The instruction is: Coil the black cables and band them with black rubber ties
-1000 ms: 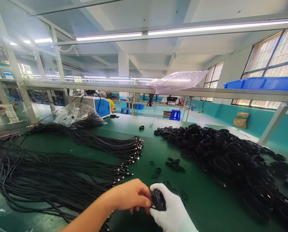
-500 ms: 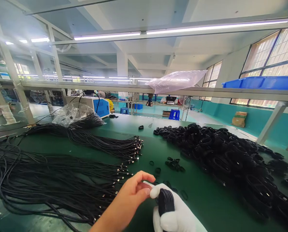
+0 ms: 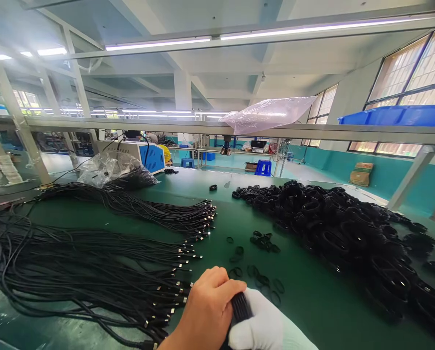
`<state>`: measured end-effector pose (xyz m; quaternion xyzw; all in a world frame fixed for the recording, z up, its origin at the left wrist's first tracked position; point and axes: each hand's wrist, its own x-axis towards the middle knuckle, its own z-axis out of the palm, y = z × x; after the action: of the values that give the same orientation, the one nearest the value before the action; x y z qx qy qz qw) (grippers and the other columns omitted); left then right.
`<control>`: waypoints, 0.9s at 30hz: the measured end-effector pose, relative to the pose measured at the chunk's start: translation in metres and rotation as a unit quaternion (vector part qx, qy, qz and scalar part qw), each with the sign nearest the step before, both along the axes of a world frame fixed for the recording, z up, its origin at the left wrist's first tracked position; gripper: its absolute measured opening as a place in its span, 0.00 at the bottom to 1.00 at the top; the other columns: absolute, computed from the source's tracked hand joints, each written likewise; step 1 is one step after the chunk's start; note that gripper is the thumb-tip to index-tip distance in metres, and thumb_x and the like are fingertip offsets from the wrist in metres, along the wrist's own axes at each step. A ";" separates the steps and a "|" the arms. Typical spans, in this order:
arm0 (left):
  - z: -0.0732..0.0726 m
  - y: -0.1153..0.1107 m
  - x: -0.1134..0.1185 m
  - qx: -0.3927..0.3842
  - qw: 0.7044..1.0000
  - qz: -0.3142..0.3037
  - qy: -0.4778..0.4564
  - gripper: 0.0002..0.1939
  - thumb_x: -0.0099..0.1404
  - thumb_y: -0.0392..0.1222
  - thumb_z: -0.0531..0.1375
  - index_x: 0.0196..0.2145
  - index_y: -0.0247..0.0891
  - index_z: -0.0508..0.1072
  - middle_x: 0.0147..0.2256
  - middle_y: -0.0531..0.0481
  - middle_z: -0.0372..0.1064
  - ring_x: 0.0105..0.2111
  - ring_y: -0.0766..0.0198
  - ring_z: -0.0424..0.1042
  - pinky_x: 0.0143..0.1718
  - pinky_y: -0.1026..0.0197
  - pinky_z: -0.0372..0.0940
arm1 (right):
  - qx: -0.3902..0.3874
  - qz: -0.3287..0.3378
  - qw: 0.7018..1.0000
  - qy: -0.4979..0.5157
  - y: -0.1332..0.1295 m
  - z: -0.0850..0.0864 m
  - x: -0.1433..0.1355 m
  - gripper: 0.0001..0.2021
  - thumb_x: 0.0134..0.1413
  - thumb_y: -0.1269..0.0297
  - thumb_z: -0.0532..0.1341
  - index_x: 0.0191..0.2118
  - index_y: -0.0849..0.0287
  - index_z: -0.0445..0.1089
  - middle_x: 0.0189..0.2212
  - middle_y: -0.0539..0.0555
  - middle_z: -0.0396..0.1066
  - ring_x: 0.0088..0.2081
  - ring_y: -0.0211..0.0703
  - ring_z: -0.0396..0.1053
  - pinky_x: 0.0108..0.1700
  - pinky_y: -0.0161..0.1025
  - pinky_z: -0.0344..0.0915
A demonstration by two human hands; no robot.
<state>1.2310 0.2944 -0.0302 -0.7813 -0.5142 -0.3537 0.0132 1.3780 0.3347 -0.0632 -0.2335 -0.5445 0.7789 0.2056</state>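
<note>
A coiled black cable (image 3: 241, 307) is held between both hands at the bottom centre. My right hand (image 3: 263, 323), in a white glove, is wrapped round the coil from the right. My bare left hand (image 3: 209, 307) closes over the coil's left side, its index finger lying across the top; its fingertips are partly hidden. Left of the hands, long black cables (image 3: 93, 272) lie in bundles with metal plugs pointing right. Small black rings (image 3: 263, 241) are scattered on the green table (image 3: 221, 218) just beyond the hands.
A large heap of coiled black cables (image 3: 334, 228) covers the right side. At the back left are a clear plastic bag (image 3: 110, 167) and a blue-and-white machine (image 3: 152, 158). A shelf rail (image 3: 188, 127) crosses above, bearing a plastic bag (image 3: 268, 114) and a blue tray (image 3: 396, 115).
My left hand has moved right and closed onto the coil; its fingers were apart beside it before. The coil and my right hand have tilted and shifted slightly left.
</note>
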 end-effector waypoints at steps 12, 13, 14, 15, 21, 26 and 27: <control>0.006 0.007 0.001 -0.094 0.993 0.023 -0.071 0.23 0.47 0.20 0.49 0.31 0.39 0.78 0.28 0.49 0.69 0.32 0.59 0.68 0.32 0.61 0.62 | -0.093 -0.008 0.994 0.059 -0.001 0.006 -0.007 0.22 0.47 0.43 0.59 0.30 0.61 0.65 0.17 0.50 0.65 0.18 0.35 0.62 0.20 0.32 0.56; 0.006 0.009 0.001 -0.105 0.991 0.025 -0.080 0.23 0.48 0.20 0.49 0.31 0.39 0.78 0.28 0.49 0.69 0.32 0.60 0.68 0.33 0.61 0.62 | -0.103 -0.003 0.992 0.066 -0.001 0.007 -0.007 0.22 0.45 0.43 0.60 0.32 0.60 0.65 0.18 0.50 0.66 0.18 0.36 0.62 0.20 0.33 0.57; 0.006 0.010 0.000 -0.113 0.989 0.026 -0.090 0.23 0.48 0.21 0.49 0.31 0.39 0.78 0.28 0.50 0.69 0.32 0.60 0.68 0.33 0.61 0.62 | -0.110 0.001 0.991 0.073 0.000 0.008 -0.007 0.22 0.43 0.44 0.62 0.34 0.60 0.65 0.19 0.50 0.66 0.18 0.36 0.63 0.21 0.33 0.57; 0.006 0.011 0.000 -0.120 0.987 0.027 -0.101 0.23 0.48 0.21 0.49 0.31 0.39 0.78 0.28 0.50 0.69 0.32 0.60 0.69 0.33 0.62 0.62 | -0.115 0.006 0.990 0.079 0.000 0.009 -0.008 0.22 0.41 0.46 0.64 0.36 0.60 0.65 0.20 0.50 0.67 0.18 0.36 0.63 0.21 0.33 0.57; 0.006 0.011 -0.008 -0.138 0.976 0.029 -0.163 0.20 0.51 0.23 0.51 0.31 0.39 0.78 0.28 0.51 0.67 0.32 0.61 0.68 0.32 0.62 0.61 | -0.144 0.014 0.982 0.118 0.000 -0.001 -0.016 0.30 0.42 0.34 0.57 0.38 0.60 0.65 0.20 0.51 0.68 0.16 0.34 0.62 0.19 0.31 0.57; 0.009 0.009 -0.007 -0.125 0.973 0.035 -0.188 0.19 0.52 0.24 0.51 0.29 0.40 0.78 0.27 0.52 0.65 0.30 0.62 0.67 0.30 0.63 0.60 | -0.171 -0.001 0.972 0.164 -0.003 -0.027 -0.026 0.27 0.41 0.38 0.62 0.31 0.62 0.67 0.16 0.48 0.64 0.14 0.29 0.58 0.17 0.27 0.52; 0.010 0.009 -0.006 -0.126 0.973 0.031 -0.192 0.19 0.51 0.24 0.51 0.29 0.41 0.78 0.27 0.52 0.65 0.29 0.63 0.67 0.30 0.63 0.60 | -0.161 0.000 0.973 0.169 -0.003 -0.029 -0.027 0.28 0.40 0.36 0.61 0.28 0.61 0.66 0.16 0.48 0.64 0.14 0.30 0.59 0.17 0.28 0.53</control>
<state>1.2250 0.3034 -0.0201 -0.6782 -0.5714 -0.4283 -0.1736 1.3508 0.3318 -0.0927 -0.1288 -0.3698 0.8843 0.2545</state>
